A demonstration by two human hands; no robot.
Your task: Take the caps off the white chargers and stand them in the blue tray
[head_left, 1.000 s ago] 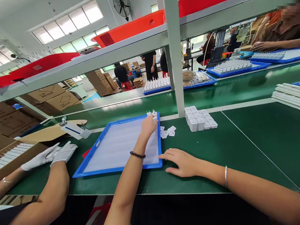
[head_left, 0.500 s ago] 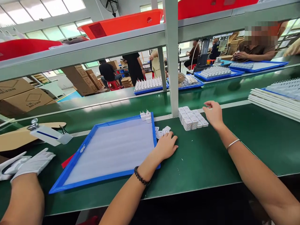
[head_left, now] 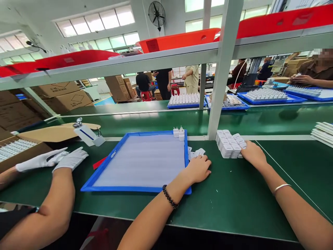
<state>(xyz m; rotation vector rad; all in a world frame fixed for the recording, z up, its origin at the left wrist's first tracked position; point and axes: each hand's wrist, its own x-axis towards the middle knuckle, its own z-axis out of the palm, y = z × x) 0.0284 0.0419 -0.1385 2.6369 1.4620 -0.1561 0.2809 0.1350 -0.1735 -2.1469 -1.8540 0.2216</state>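
Observation:
My right hand (head_left: 253,154) is at the right end of a block of stacked small white cards (head_left: 226,146), its fingers closed on the outermost stack, which sits slightly askew. The fingertips are partly hidden behind it. My left hand (head_left: 199,169) lies palm down on the green bench, fingers bent and a little apart, beside a few loose flat white pieces (head_left: 196,152). Left of it is a blue-rimmed tray (head_left: 130,189) with a white lining. White plug adapters (head_left: 179,133) stand in the tray's far right corner.
A co-worker's white-gloved hands (head_left: 70,160) work at the left, near a carton of white parts (head_left: 18,149) and a pump bottle (head_left: 85,133). A metal post (head_left: 221,76) rises behind the cards. White sheets (head_left: 322,133) are stacked far right.
My right hand has come down from above right onto the card stacks and closed there. My left hand stays by the loose pieces. The view has shifted left and up.

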